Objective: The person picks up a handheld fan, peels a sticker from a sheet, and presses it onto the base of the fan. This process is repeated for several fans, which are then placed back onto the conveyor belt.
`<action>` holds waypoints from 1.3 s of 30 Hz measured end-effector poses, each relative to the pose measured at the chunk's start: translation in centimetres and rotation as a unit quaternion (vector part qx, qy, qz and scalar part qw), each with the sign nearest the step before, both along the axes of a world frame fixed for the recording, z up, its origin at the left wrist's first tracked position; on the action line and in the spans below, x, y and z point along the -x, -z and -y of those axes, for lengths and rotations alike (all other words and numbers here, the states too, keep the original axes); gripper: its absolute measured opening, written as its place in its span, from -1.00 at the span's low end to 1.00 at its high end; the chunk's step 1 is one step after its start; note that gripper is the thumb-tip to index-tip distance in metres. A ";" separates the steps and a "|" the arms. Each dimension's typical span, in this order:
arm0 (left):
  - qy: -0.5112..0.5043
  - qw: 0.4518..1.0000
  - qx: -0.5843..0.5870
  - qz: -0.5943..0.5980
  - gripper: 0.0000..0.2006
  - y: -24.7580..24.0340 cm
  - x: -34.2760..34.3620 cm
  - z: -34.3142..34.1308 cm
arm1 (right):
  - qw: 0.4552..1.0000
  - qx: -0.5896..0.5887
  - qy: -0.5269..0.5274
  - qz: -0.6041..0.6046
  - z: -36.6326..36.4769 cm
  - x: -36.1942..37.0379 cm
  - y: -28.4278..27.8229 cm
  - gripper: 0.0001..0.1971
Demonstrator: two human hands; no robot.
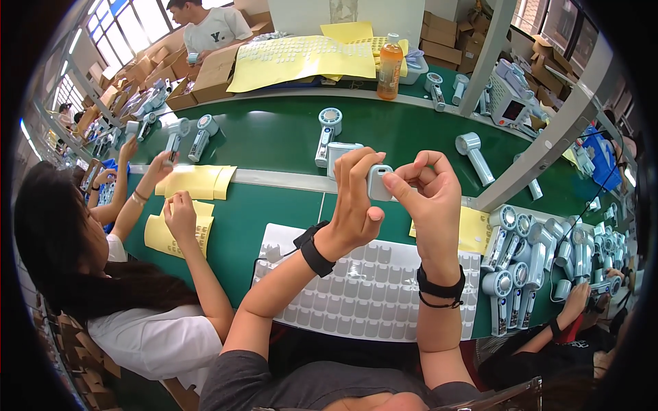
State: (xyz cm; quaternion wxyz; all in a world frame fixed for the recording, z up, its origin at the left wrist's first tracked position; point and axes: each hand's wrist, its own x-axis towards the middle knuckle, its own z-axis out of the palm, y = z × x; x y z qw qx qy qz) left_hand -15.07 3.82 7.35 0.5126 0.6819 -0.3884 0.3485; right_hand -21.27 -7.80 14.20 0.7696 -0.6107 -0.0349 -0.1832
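My left hand [351, 205] and my right hand [430, 198] meet in front of me, raised over the bench. Between them is a pale blue casing [378, 185] with a rounded end and a small dark slot. The left fingers close around its left side; the right thumb and fingers pinch its right edge. Any thin piece under the right thumb is hidden. A pale blue block-shaped part [340, 156] shows behind the left fingers; I cannot tell whether it joins the casing. Below my hands lies a white sheet of grey stickers [356, 308].
Several pale blue handheld fans [504, 288] crowd the right side; another fan [329, 123] lies ahead. An orange drink bottle [390, 68] stands at the back. A metal post [548, 147] rises at right. A co-worker [147, 301] sits close at left beside yellow sheets [195, 181].
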 end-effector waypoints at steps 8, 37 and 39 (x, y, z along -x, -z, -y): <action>-0.010 1.000 -0.009 0.006 -0.21 -0.1 0.1 0.0 | 1.000 0.002 0.005 -0.003 0.0 0.0 -0.1 -0.64; -0.130 0.940 -0.315 -0.025 -0.71 6.1 -15.0 -6.4 | 0.943 0.292 0.131 -0.085 1.4 -6.1 11.9 -0.84; -0.114 0.923 -0.368 -0.021 -0.71 7.2 -15.5 -6.4 | 0.936 0.314 0.132 -0.088 1.3 -6.2 12.5 -0.86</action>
